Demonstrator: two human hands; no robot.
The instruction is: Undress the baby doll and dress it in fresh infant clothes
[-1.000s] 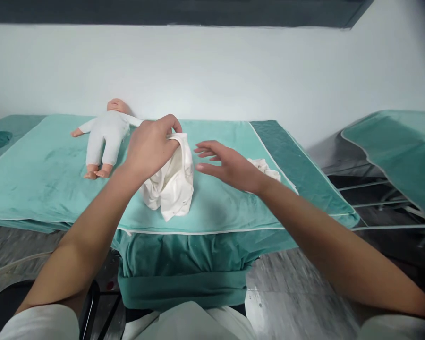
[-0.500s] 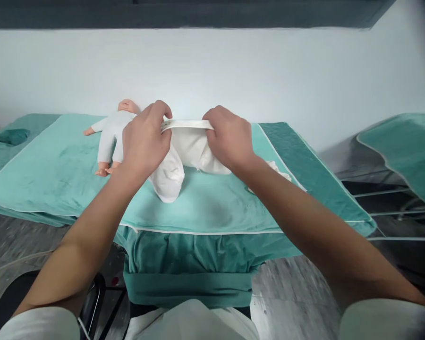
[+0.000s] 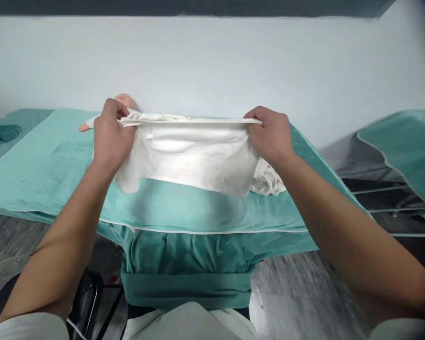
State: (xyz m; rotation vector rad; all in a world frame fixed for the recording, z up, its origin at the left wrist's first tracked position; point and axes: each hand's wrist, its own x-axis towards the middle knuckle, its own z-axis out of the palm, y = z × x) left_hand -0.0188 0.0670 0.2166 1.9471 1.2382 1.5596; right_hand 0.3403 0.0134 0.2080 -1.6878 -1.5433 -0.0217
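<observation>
A white baby garment point(image 3: 198, 153) with a faint print hangs stretched between my two hands above the bed. My left hand point(image 3: 113, 134) pinches its upper edge at the left end. At the right end, my right hand point(image 3: 271, 134) grips the same edge between thumb and fingers. Behind my left hand lies a baby doll point(image 3: 125, 100) in white clothing, mostly hidden by the hand and the cloth; its head top and one hand show. A crumpled white printed cloth point(image 3: 267, 179) rests on the bed beside my right wrist.
The bed has a light green cover point(image 3: 56, 165) with white piping over darker green fabric point(image 3: 184, 255). A white wall point(image 3: 212, 61) stands behind it. Right of it is a metal rack point(image 3: 386, 189) under green cloth. A black chair point(image 3: 88, 302) stands at lower left.
My hands have moved apart, left hand leftward and right hand rightward, pulling the bunched garment out wide. It now covers more of the doll, and the crumpled cloth shows more.
</observation>
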